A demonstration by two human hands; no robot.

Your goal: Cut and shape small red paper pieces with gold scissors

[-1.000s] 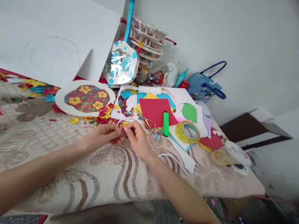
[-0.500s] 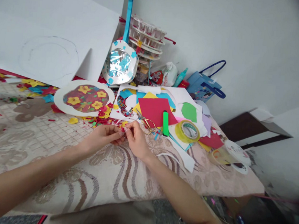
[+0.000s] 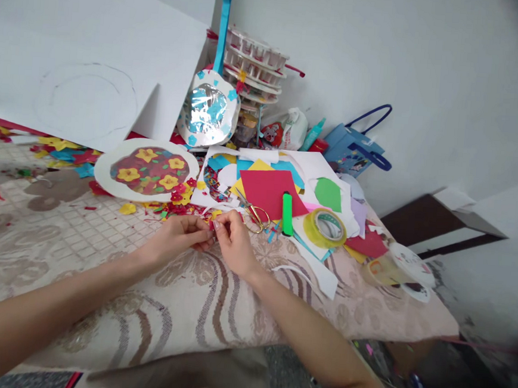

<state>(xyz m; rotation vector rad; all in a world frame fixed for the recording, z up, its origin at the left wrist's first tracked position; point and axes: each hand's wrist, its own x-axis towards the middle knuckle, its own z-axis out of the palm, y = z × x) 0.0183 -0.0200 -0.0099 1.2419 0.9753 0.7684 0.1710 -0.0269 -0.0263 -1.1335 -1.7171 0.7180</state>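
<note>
My left hand (image 3: pixel 188 232) and my right hand (image 3: pixel 233 243) meet above the front of the table, fingertips pinched together. Between them shows a small red paper piece (image 3: pixel 211 225), mostly covered by the fingers. Just beyond the hands lie small red and yellow paper flowers (image 3: pixel 182 194), at the edge of a white oval frame (image 3: pixel 102 169) with yellow flowers in its middle. Gold-handled scissors (image 3: pixel 257 216) rest right of my right hand, partly on a red paper sheet (image 3: pixel 268 189). A green box cutter (image 3: pixel 287 214) lies beside them.
A yellow tape roll (image 3: pixel 319 228) and white paper strips (image 3: pixel 320 270) lie to the right, with a clear container (image 3: pixel 387 269) near the edge. Behind stand a white board (image 3: pixel 92 37), a blue-and-white paper fan (image 3: pixel 212 109), stacked white tiers (image 3: pixel 255 68) and a blue bag (image 3: pixel 352 147).
The fingers have shifted slightly around the red paper piece, which shows a little more between the fingertips. Everything else looks the same.
</note>
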